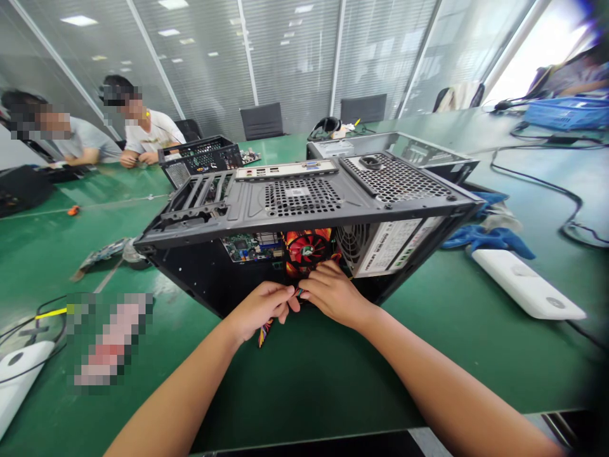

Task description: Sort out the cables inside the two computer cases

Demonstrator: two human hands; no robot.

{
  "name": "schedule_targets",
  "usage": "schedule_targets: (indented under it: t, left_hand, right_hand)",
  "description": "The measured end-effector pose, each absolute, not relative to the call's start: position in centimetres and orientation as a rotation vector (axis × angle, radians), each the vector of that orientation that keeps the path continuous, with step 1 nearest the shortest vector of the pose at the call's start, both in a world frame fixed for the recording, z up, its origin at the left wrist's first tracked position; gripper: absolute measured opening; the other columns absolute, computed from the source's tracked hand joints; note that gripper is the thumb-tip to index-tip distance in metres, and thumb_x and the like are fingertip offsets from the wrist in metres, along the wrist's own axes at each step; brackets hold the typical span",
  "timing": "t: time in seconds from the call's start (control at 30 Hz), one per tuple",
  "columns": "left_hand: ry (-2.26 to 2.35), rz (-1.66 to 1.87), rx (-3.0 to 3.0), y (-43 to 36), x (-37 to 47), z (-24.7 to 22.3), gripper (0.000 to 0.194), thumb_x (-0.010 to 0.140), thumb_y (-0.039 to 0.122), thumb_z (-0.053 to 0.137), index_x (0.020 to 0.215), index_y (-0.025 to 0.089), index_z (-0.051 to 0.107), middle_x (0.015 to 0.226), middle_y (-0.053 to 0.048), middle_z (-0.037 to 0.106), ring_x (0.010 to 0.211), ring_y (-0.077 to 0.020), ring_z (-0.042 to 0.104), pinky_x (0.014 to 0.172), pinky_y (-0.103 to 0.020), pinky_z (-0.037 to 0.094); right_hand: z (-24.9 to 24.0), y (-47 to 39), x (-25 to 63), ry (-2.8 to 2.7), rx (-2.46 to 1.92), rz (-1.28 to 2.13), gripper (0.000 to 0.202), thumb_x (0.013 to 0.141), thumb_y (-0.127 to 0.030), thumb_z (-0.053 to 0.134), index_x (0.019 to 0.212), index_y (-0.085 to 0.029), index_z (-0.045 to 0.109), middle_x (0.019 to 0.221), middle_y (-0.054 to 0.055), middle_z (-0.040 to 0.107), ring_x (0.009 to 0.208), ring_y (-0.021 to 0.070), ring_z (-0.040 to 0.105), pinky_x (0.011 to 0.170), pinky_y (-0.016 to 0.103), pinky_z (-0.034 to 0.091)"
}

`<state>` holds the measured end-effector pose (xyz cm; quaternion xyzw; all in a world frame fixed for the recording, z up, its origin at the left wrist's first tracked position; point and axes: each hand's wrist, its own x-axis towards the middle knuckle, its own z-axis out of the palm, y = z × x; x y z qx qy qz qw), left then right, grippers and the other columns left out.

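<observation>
A black computer case [228,219] lies on the green table with its open side facing me. Inside it show a red and orange cooling fan [308,249], part of a motherboard [252,246] and a power supply [394,244] with a white label. In front of the opening, my left hand [266,308] pinches a bundle of coloured cables. My right hand [335,293] is closed on the same cables just beside it, fingers curled, below the fan. A loose cable end [264,332] with several coloured wires hangs under my left hand. The plug, if any, between my fingertips is hidden.
Another case [200,158] and an open metal chassis [428,152] stand behind. On the right lie blue gloves [490,238], a white power bank [528,284] and black cables [566,184]. Two people sit at the far left. A blue basket [568,113] is far right.
</observation>
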<state>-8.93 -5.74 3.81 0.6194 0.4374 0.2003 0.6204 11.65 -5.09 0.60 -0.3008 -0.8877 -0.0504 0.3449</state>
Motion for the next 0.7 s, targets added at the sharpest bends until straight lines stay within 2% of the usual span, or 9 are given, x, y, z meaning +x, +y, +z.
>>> schedule_targets:
  t: [0.13,0.3,0.5,0.63,0.7]
  left_hand:
    - [1.041,0.375,1.544,-5.8,-9.24,3.95,0.052,0.088,0.057,0.044,0.069,0.013,0.064,0.049,0.004,0.043,0.046,-0.008,0.035,0.048,-0.022,0.027]
    - [1.135,0.425,1.948,-6.08,-9.24,4.22,0.038,0.092,0.039,0.044,0.067,0.015,0.059,0.057,0.002,0.051,0.052,-0.0093,0.043,0.053,-0.022,0.03]
    - [1.121,0.537,2.247,-6.01,-9.01,4.16,0.041,0.092,0.034,0.045,0.056,0.016,0.048,0.051,0.004,0.04,0.051,-0.0084,0.035,0.055,-0.024,0.023]
    - [1.106,0.46,1.94,-5.95,-9.09,3.98,0.04,0.092,0.042,0.044,0.066,0.015,0.06,0.056,0.002,0.05,0.051,-0.009,0.041,0.052,-0.022,0.028]
    - [1.078,0.421,1.72,-5.93,-9.14,3.9,0.043,0.09,0.049,0.045,0.077,0.013,0.066,0.059,0.002,0.051,0.049,-0.0084,0.039,0.048,-0.021,0.027]
  right_hand:
    - [0.53,-5.16,11.6,-2.288,-0.794,-0.148,0.026,0.098,-0.03,0.044,0.087,-0.018,0.064,0.071,0.003,0.057,0.071,0.0178,0.048,0.077,0.034,0.035]
    - [0.57,-5.16,11.46,-2.32,-0.838,-0.11,0.027,0.099,-0.03,0.043,0.085,-0.018,0.062,0.07,0.002,0.058,0.07,0.0174,0.049,0.077,0.033,0.034]
    - [0.76,-5.0,11.56,-2.337,-0.847,0.007,0.027,0.099,-0.03,0.042,0.081,-0.019,0.06,0.07,0.002,0.061,0.07,0.0168,0.051,0.076,0.032,0.034]
    - [0.76,-5.05,11.63,-2.319,-0.858,0.039,0.029,0.1,-0.033,0.04,0.085,-0.019,0.061,0.073,0.002,0.061,0.07,0.0166,0.051,0.076,0.033,0.034]
    - [0.69,-5.1,11.64,-2.312,-0.849,0.01,0.027,0.1,-0.033,0.041,0.09,-0.019,0.062,0.075,0.003,0.061,0.071,0.017,0.05,0.077,0.033,0.034]
